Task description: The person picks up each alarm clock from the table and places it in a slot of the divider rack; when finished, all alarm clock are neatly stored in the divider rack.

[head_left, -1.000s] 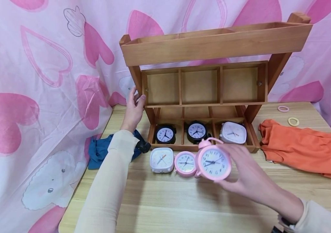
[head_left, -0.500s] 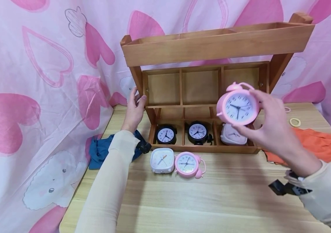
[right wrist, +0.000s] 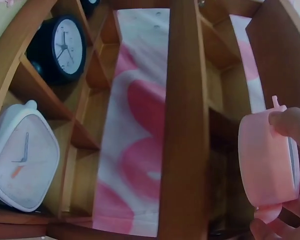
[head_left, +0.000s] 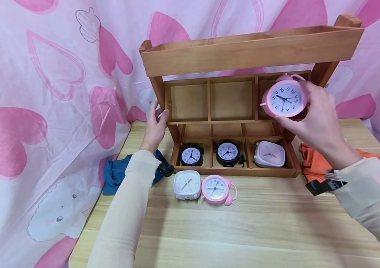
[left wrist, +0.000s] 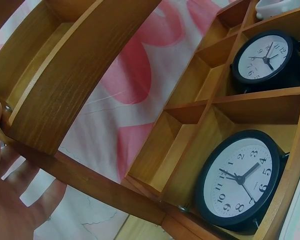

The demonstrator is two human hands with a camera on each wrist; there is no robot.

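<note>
My right hand [head_left: 322,117] holds a pink twin-bell alarm clock [head_left: 285,98] by its side, thumb below. It is in front of the right compartment of the wooden rack's middle tier. In the right wrist view, the pink clock [right wrist: 267,157] shows its side, tilted beside that tier. My left hand [head_left: 156,126] grips the left upright of the wooden rack [head_left: 250,56]. The left wrist view shows its fingers [left wrist: 47,207] behind the upright and the thumb in front. Two black clocks [head_left: 191,155] and a white clock [head_left: 270,153] sit in the bottom tier's compartments.
On the table [head_left: 243,230], a white square clock [head_left: 187,185] and another pink alarm clock [head_left: 215,189] lie in front of the rack. Blue cloth [head_left: 114,175] lies left, partly behind the left arm. Orange cloth [head_left: 314,162] lies right, partly under the right arm. A curtain [head_left: 59,130] hangs behind.
My right hand has lifted the pink alarm clock from beside the other pink clock, up and right to the middle tier's right compartment. The left hand stays on the upright.
</note>
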